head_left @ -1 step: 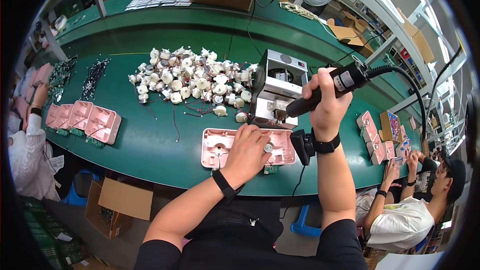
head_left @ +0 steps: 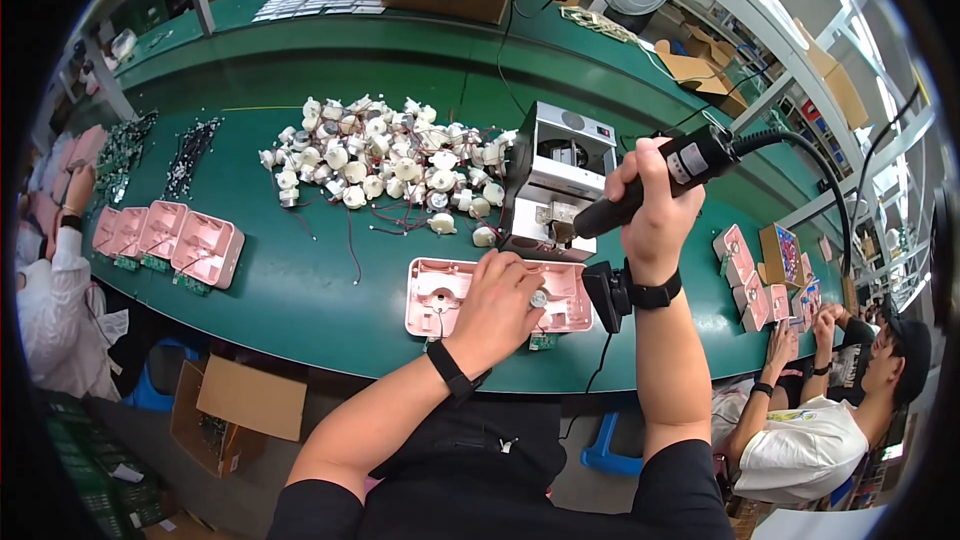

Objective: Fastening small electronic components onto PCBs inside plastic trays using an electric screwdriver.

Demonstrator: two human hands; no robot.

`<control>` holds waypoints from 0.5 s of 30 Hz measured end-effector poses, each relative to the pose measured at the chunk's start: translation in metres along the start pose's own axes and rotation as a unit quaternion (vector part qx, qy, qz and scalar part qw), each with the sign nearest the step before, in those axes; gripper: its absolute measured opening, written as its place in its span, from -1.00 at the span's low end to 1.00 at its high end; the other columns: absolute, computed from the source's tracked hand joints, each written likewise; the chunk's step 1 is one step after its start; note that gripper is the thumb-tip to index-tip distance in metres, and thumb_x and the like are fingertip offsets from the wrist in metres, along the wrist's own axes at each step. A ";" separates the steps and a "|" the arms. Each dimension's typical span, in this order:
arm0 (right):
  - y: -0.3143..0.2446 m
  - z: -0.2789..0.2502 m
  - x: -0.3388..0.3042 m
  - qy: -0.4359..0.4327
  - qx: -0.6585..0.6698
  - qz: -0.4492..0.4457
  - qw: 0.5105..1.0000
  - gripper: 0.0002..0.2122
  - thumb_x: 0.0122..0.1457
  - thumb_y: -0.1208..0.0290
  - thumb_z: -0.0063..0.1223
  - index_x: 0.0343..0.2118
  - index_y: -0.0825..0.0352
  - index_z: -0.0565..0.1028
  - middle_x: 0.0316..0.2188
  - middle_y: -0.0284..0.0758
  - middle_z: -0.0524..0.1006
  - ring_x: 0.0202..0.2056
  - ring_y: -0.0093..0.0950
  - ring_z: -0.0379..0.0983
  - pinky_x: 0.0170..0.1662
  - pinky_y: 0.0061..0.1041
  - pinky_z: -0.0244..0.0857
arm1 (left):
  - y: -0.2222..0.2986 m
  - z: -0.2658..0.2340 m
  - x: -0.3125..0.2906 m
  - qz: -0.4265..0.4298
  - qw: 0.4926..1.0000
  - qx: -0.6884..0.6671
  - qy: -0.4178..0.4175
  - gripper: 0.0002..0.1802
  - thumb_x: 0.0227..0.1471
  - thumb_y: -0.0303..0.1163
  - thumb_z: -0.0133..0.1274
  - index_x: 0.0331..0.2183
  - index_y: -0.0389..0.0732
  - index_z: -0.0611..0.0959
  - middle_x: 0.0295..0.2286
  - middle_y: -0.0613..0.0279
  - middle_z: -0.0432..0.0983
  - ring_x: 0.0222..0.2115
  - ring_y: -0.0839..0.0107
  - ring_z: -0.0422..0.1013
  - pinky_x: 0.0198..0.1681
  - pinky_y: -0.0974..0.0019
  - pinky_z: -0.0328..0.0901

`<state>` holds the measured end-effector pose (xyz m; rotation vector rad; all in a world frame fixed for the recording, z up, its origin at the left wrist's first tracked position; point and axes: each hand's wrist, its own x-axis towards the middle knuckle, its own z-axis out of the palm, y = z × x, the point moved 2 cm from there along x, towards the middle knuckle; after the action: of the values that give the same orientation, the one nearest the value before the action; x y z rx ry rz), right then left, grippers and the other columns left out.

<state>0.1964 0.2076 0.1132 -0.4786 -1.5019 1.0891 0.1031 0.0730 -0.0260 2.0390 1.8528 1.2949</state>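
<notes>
A pink plastic housing lies in front of me, a small green circuit board at its near edge. My left hand rests over its middle, thumb and forefinger closed around a small round silver motor in the right-hand part. My right hand is wrapped around a black corded electric screwdriver. The tool tilts down to the left, its tip end in front of a metal box-like machine, whose front it partly hides. I cannot tell whether the tip touches that machine.
Behind the housing lies a pile of white-capped motors with wires. More pink housings stand at left, near loose circuit boards. Pink housings also lie at right, beside a co-worker. A black cable arcs from the screwdriver.
</notes>
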 end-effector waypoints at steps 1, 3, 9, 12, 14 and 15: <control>-0.002 -0.001 -0.002 0.000 0.011 0.008 1.000 -0.90 0.22 0.49 0.01 -0.26 0.34 0.35 -0.57 -0.33 0.39 -0.65 -0.50 0.31 -0.55 -0.47 0.25 | 0.001 -0.001 -0.001 0.000 1.000 -0.004 -0.008 -0.57 -0.24 -0.37 0.33 -0.23 -0.24 0.64 -0.25 0.16 0.49 -0.04 0.14 0.31 0.11 0.03 0.17; -0.005 -0.003 -0.009 0.001 0.023 0.024 0.999 -0.89 0.23 0.48 0.01 -0.25 0.34 0.35 -0.57 -0.34 0.38 -0.65 -0.50 0.31 -0.55 -0.47 0.24 | 0.005 -0.011 -0.004 0.007 1.000 -0.015 -0.004 -0.57 -0.23 -0.37 0.33 -0.22 -0.23 0.64 -0.24 0.15 0.49 -0.04 0.13 0.32 0.10 0.03 0.19; -0.042 -0.030 -0.036 0.007 0.075 -0.006 0.997 -0.87 0.25 0.45 -0.02 -0.21 0.33 0.32 -0.57 -0.35 0.36 -0.66 -0.51 0.28 -0.54 -0.47 0.24 | -0.025 -0.084 0.005 -0.052 0.998 -0.036 -0.011 -0.61 -0.11 -0.40 0.27 -0.15 -0.19 0.63 -0.22 0.09 0.51 -0.11 0.10 0.42 -0.03 0.12 0.32; -0.052 -0.038 -0.046 -0.006 0.065 -0.008 0.998 -0.85 0.25 0.44 -0.04 -0.19 0.32 0.29 -0.57 -0.34 0.35 -0.67 -0.52 0.26 -0.54 -0.46 0.24 | -0.072 -0.112 0.019 -0.133 0.989 0.057 -0.040 -0.65 -0.01 -0.39 0.19 -0.12 -0.17 0.62 -0.31 0.08 0.56 -0.24 0.10 0.49 -0.13 0.16 0.37; -0.056 -0.041 -0.054 -0.017 0.059 -0.013 0.998 -0.84 0.25 0.43 -0.05 -0.18 0.31 0.27 -0.57 -0.33 0.35 -0.67 -0.53 0.25 -0.54 -0.46 0.25 | -0.085 -0.108 0.026 -0.117 0.989 0.068 -0.063 -0.67 -0.01 -0.37 0.20 -0.14 -0.17 0.62 -0.32 0.08 0.57 -0.26 0.09 0.49 -0.15 0.15 0.37; -0.058 -0.041 -0.057 -0.023 0.056 -0.015 0.998 -0.83 0.24 0.43 -0.05 -0.18 0.31 0.27 -0.57 -0.32 0.35 -0.67 -0.53 0.24 -0.54 -0.47 0.25 | -0.091 -0.103 0.028 -0.103 0.988 0.077 -0.086 -0.68 -0.02 -0.36 0.21 -0.16 -0.17 0.62 -0.34 0.08 0.57 -0.27 0.08 0.49 -0.17 0.14 0.37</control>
<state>0.2647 0.1489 0.1266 -0.3550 -1.4746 1.1598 -0.0344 0.0738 0.0006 1.8957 2.0729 0.9208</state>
